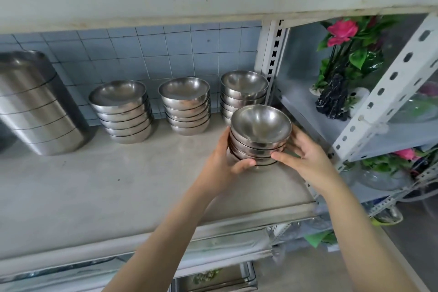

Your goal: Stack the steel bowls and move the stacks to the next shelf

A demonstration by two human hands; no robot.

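1. The left hand (226, 161) holds the near left side of a stack of steel bowls (260, 123), its grip curled round the lower bowls with the thumb across the front.
2. The right hand (307, 157) holds the opposite side, its grip pinching the stack between thumb and fingers.
3. This stack is at the right end of the grey shelf (94, 185); I cannot tell whether its base touches the shelf.
4. Three more bowl stacks stand in a row at the back against the tiled wall (166, 50): left stack (122, 111), middle stack (186, 106), right stack (241, 92), which is just behind the held one.
5. Nested large steel containers (35, 106) stand at the far left.
6. A white metal rack (379, 92) to the right carries pink flowers (343, 29).
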